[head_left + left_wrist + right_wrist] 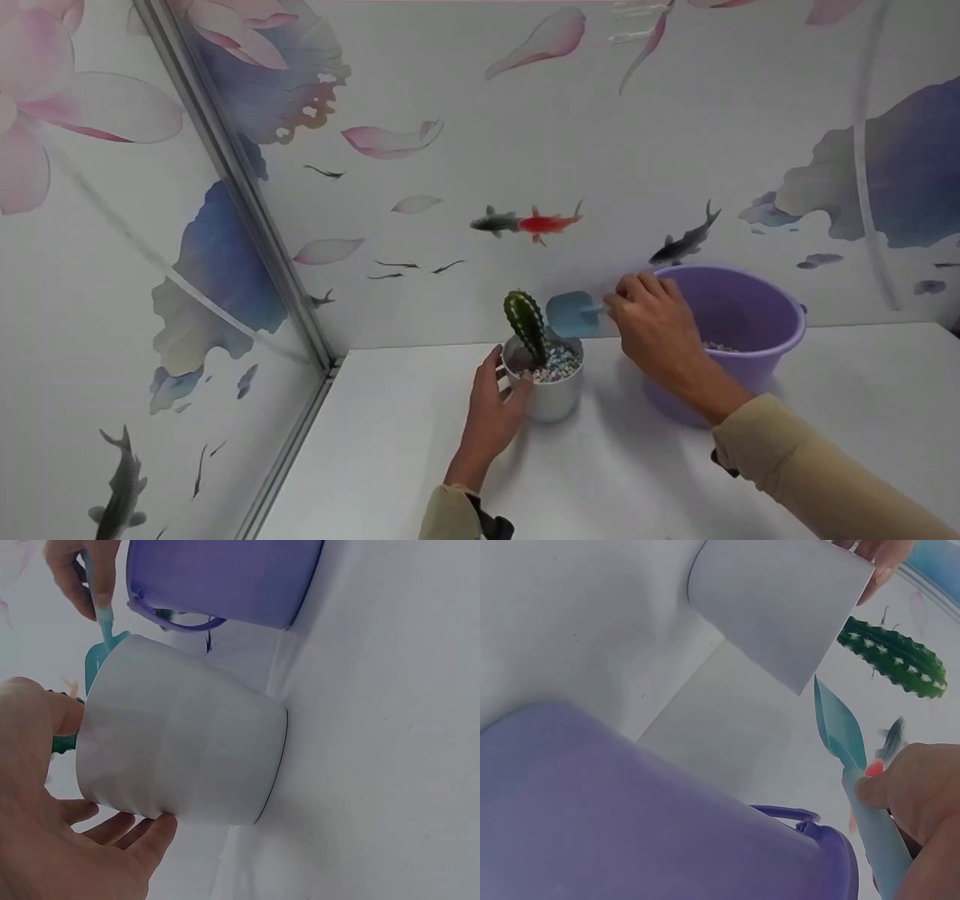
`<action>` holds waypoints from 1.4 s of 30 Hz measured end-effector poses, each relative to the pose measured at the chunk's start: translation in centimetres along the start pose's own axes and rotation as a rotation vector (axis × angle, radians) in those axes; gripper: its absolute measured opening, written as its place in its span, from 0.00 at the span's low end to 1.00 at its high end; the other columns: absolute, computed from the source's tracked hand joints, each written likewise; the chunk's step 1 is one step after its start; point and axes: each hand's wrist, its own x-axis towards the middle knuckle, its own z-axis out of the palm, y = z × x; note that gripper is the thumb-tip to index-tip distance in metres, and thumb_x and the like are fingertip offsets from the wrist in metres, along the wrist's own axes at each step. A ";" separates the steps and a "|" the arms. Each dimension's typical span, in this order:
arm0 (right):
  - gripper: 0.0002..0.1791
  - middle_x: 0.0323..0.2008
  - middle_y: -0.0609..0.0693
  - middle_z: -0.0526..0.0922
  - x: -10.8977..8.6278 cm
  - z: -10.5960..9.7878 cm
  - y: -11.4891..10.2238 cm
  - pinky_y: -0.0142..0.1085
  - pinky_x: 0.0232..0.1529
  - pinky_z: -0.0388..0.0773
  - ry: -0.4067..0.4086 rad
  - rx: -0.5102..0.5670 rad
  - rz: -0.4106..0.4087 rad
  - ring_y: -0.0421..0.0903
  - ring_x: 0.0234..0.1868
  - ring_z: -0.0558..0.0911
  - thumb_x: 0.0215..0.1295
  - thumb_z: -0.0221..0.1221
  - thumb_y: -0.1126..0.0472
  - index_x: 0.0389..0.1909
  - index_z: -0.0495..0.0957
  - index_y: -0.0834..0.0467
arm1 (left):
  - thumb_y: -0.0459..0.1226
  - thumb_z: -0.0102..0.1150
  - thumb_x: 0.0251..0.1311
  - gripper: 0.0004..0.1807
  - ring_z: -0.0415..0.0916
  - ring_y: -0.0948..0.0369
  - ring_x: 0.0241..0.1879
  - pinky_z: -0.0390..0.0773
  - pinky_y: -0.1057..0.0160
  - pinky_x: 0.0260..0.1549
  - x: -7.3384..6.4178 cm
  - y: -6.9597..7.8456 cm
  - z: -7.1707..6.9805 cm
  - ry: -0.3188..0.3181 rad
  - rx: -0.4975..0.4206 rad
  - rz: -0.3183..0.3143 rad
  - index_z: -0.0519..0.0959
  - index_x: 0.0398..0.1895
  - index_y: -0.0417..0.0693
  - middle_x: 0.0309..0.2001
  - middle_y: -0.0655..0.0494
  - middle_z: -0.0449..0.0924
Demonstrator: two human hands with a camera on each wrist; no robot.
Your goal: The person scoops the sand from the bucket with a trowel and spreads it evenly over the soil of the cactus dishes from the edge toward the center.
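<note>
A white pot [553, 403] stands on the table, holding a green cactus [526, 324] and small multicoloured pebbles [561, 363]. My left hand [496, 411] grips the pot from its left side, thumb at the rim and fingers round the wall. In the left wrist view, the fingertips [161, 829] lie against the pot's side. Just above the pot's right rim is the blade of a light blue shovel [573, 313], tilted toward the pebbles. My right hand [660, 337] holds its handle, with the thumb along it in the right wrist view.
A purple bucket [739, 300] with pebbles inside stands to the right of the pot, partly behind my right forearm. Its purple handle [176, 624] hangs at the side. Behind the white table [375, 450] rises a wall [420, 300] painted with fish and petals; another wall panel stands left.
</note>
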 end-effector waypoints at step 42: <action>0.11 0.47 0.65 0.83 -5.4 -6.4 11.1 0.68 0.52 0.73 -0.012 -0.002 0.247 0.67 0.53 0.76 0.68 0.68 0.67 0.50 0.88 0.63 | 0.40 0.58 0.81 0.13 0.80 0.60 0.60 0.85 0.61 0.57 -1.7 7.1 0.0 0.130 -0.036 0.452 0.79 0.64 0.53 0.61 0.54 0.83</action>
